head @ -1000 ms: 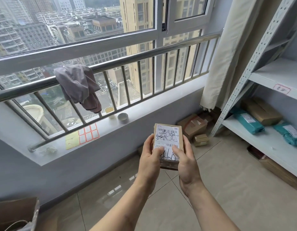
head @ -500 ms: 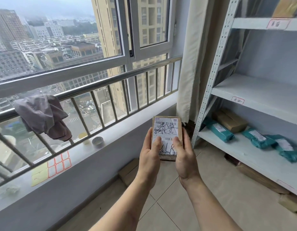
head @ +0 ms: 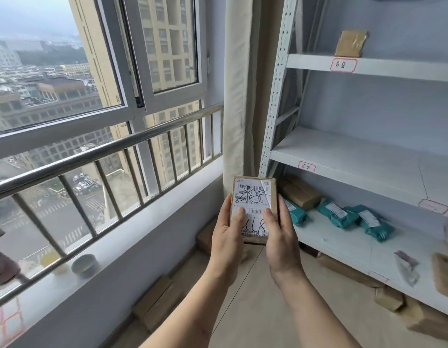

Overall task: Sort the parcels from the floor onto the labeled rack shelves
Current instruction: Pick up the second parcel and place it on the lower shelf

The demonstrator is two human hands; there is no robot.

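Note:
A small brown cardboard parcel with a white shipping label and black handwriting is held upright in front of me, label facing me. My left hand grips its left edge and my right hand its right edge, thumbs on the label. To the right stands the grey metal rack. Its middle shelf bears a red-bordered label at the front edge. The lower shelf holds teal bags and a brown box. The upper shelf carries one brown parcel.
A window with a steel railing and a sill runs along the left. A small tin sits on the sill. Brown boxes lie on the floor by the wall and under the rack. A cream curtain hangs by the rack.
My view has swung right and upward toward the rack, bringing more shelves into sight. The parcel stays held in both hands in front of me.

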